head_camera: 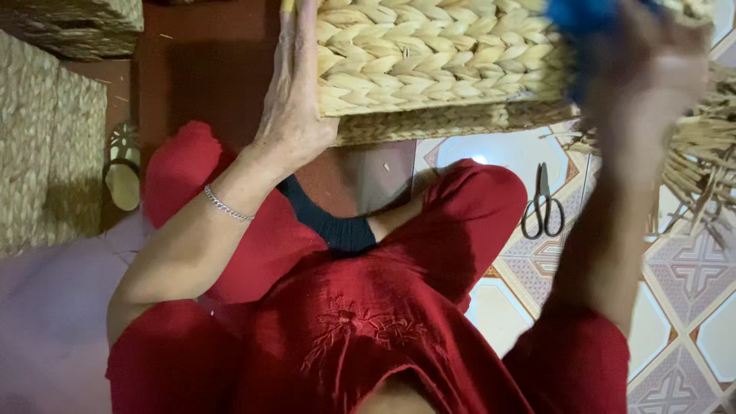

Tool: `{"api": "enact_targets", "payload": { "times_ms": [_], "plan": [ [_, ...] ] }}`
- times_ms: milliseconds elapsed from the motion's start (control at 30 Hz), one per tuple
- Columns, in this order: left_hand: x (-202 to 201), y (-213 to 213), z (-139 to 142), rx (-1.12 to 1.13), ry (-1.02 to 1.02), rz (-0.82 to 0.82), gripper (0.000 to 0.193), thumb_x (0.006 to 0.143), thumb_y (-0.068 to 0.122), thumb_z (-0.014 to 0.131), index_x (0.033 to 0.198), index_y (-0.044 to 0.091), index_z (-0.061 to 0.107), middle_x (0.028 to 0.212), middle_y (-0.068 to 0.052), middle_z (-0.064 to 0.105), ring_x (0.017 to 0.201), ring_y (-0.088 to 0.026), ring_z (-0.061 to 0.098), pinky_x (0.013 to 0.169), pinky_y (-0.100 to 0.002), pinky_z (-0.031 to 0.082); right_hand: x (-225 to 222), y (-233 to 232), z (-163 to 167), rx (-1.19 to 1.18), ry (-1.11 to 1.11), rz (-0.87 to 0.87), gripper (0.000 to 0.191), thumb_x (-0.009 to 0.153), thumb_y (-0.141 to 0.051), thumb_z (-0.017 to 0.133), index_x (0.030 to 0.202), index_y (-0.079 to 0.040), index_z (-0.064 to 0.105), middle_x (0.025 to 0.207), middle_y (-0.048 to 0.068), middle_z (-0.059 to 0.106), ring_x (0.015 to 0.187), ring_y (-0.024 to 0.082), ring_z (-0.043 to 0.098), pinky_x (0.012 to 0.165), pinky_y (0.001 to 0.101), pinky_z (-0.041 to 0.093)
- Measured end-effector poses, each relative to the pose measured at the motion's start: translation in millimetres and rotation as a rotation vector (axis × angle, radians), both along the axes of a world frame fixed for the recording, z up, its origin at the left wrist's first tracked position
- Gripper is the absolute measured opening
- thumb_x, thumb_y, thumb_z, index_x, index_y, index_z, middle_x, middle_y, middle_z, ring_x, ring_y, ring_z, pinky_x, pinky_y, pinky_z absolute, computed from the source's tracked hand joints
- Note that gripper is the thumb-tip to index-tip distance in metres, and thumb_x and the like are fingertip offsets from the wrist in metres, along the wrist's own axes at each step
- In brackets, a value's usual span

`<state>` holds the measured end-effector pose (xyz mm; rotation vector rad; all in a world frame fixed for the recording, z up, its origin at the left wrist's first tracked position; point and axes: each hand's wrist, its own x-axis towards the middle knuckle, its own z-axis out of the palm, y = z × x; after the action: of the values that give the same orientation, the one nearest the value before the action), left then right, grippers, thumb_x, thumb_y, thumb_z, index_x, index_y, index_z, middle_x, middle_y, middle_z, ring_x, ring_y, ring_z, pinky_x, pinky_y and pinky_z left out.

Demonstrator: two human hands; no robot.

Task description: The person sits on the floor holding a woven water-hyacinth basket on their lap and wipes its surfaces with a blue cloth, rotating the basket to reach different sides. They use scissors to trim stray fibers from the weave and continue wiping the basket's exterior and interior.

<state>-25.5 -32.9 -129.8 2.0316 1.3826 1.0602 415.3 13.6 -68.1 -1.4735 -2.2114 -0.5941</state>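
Flat left hand (295, 100) steadies woven basket (437, 57), long axis running left-right.

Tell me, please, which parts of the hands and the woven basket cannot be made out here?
Head view:
- Right hand: blurred; its grip on the blue object is unclear.
- Left hand: fingertips cut off by the top edge.
- Woven basket: top cut off by the edge.
- Scissors: small, detail unclear.

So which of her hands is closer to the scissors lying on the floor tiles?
The right hand is nearer: it is raised, blurred, just above and to the right of the scissors. The left hand rests flat against the woven basket, well off to their left.
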Motion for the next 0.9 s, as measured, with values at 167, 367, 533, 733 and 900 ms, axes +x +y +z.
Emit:
{"api": "enact_targets", "payload": {
  "times_ms": [167, 367, 533, 733, 900],
  "plan": [
    [3, 2, 5, 0.072, -0.089, -0.008, 0.114, 0.087, -0.004, 0.080, 0.165, 0.008, -0.002, 0.172, -0.024, 0.004, 0.163, -0.039, 0.010, 0.138, -0.041, 0.019, 127, 33, -34, 0.009, 0.197, -0.225, 0.039, 0.094, -0.004, 0.066, 0.133, -0.006, 0.068, 0.125, 0.017, 0.071, 0.108, 0.036, 0.069, 0.088, 0.0450, 0.055],
    [11, 5, 1, 0.001, -0.149, 0.032, 0.116, 0.083, -0.007, 0.077, 0.165, 0.005, -0.005, 0.174, -0.024, 0.006, 0.164, -0.039, 0.013, 0.140, -0.043, 0.018, 2, 66, -35, 0.070, 0.014, -0.057, 0.034, 0.090, -0.005, 0.068, 0.122, -0.012, 0.073, 0.105, 0.012, 0.074, 0.091, 0.033, 0.068, 0.075, 0.0437, 0.053],
    [8, 3, -8, 0.004, -0.087, 0.031, 0.122, 0.067, -0.012, 0.066, 0.166, 0.004, -0.003, 0.174, -0.029, 0.010, 0.163, -0.044, 0.017, 0.135, -0.045, 0.020, -230, 12, -22, 0.090, -0.098, 0.305, 0.058, 0.073, -0.017, 0.070, 0.129, -0.008, 0.064, 0.101, 0.011, 0.064, 0.099, 0.033, 0.060, 0.070, 0.0473, 0.050],
    [14, 0, -4, -0.244, 0.037, 0.091, 0.095, 0.086, 0.017, 0.088, 0.154, 0.006, 0.022, 0.149, -0.030, 0.045, 0.142, -0.045, 0.046, 0.117, -0.047, 0.040, -249, -7, 42, 0.098, 0.068, 0.541, 0.038, 0.087, -0.017, 0.069, 0.125, -0.016, 0.066, 0.111, 0.008, 0.059, 0.099, 0.030, 0.060, 0.072, 0.0401, 0.053],
    [14, -10, 14, -0.006, -0.052, 0.031, 0.110, 0.087, 0.006, 0.079, 0.163, -0.003, 0.000, 0.163, -0.035, 0.031, 0.149, -0.047, 0.039, 0.122, -0.047, 0.038, -103, 47, 27, 0.076, -0.011, 0.169, 0.028, 0.095, -0.013, 0.069, 0.122, -0.022, 0.071, 0.102, 0.009, 0.069, 0.086, 0.035, 0.067, 0.067, 0.0474, 0.054]
  ]
}}
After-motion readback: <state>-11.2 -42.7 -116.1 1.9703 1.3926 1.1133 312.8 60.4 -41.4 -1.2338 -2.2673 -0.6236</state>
